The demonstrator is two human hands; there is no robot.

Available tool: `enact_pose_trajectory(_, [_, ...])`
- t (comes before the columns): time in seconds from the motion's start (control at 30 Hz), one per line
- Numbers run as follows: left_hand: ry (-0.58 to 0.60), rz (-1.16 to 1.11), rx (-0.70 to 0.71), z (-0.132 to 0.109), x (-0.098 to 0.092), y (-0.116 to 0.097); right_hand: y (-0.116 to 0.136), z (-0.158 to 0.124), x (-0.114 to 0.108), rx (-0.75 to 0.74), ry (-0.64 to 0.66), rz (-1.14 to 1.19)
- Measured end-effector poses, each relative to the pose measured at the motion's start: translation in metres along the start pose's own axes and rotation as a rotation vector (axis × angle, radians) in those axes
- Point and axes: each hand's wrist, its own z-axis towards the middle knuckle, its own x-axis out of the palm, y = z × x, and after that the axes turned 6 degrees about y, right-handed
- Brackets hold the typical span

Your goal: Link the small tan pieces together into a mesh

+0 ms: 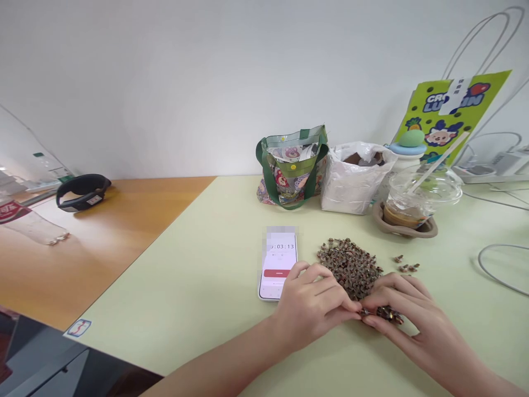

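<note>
A heap of small brown and metal beads [349,264] lies on the pale green table [198,286] just beyond my hands. My left hand [309,303] has its fingers drawn together, and its fingertips pinch the end of a short strung row of beads [386,314]. My right hand [407,311] curls round that same strung row and holds it low over the table. A few loose beads [407,266] sit to the right of the heap.
A phone [279,264] with a timer screen lies left of the heap. Behind stand a green tote bag [291,165], a white plastic bag [355,176] and an iced drink cup [417,201]. Cables [496,264] run at the right. A black headband device [82,190] rests on the wooden desk.
</note>
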Motion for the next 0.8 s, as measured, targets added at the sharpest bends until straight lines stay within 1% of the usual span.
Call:
enact_pose_trajectory(0.2, [-0.001, -0.009, -0.011, 0.0000, -0.0007, -0.0014, -0.0007, 0.0000, 0.0004, -0.007, -0.006, 0.020])
enact_pose_trajectory(0.37, [0.020, -0.006, -0.032, -0.0004, -0.0015, -0.0025, -0.0019, 0.0000, 0.0009, -0.024, 0.000, 0.018])
enact_pose_trajectory(0.6, [0.001, -0.017, -0.017, -0.0010, -0.0006, -0.0019, 0.0003, 0.0004, -0.0006, -0.010, 0.040, 0.038])
enact_pose_trajectory(0.8, [0.053, 0.013, -0.040, -0.0016, -0.0011, -0.0019, 0.0033, 0.0012, -0.0019, -0.007, 0.048, 0.045])
